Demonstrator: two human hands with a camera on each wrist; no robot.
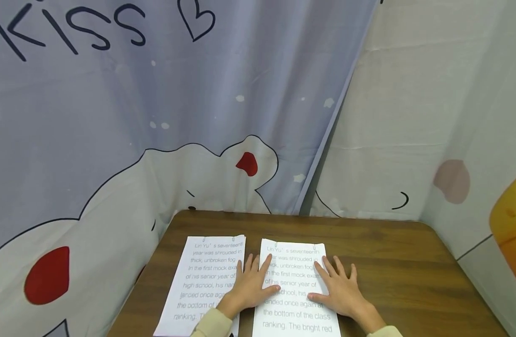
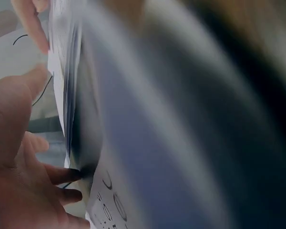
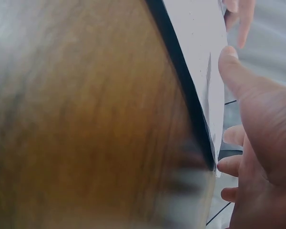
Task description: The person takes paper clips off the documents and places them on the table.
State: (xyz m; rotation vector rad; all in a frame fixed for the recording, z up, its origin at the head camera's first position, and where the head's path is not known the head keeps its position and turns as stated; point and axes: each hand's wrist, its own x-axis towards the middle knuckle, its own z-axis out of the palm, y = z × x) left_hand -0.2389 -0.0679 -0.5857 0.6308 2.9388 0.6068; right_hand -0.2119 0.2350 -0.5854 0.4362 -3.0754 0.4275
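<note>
Two stacks of printed paper lie side by side on the wooden table in the head view. My left hand [image 1: 248,286] has its fingers spread over the gap between them, thumb and fingertips at the left edge of the right-hand paper stack [image 1: 297,306] and the little finger beside the left-hand paper stack [image 1: 199,283]. On the other side, my right hand [image 1: 343,291] lies with fingers spread, thumb and index fingertip over that same stack's right edge. In the right wrist view the right thumb [image 3: 230,59] is against the sheets [image 3: 198,45]. Both hands look relaxed and straight-fingered.
Small clips sit along the top edges of both stacks, one visible clip [image 1: 276,244] near a corner. The brown table [image 1: 392,271] ends at a printed curtain [image 1: 224,93] behind, with a pale fabric wall [image 1: 409,117] at right.
</note>
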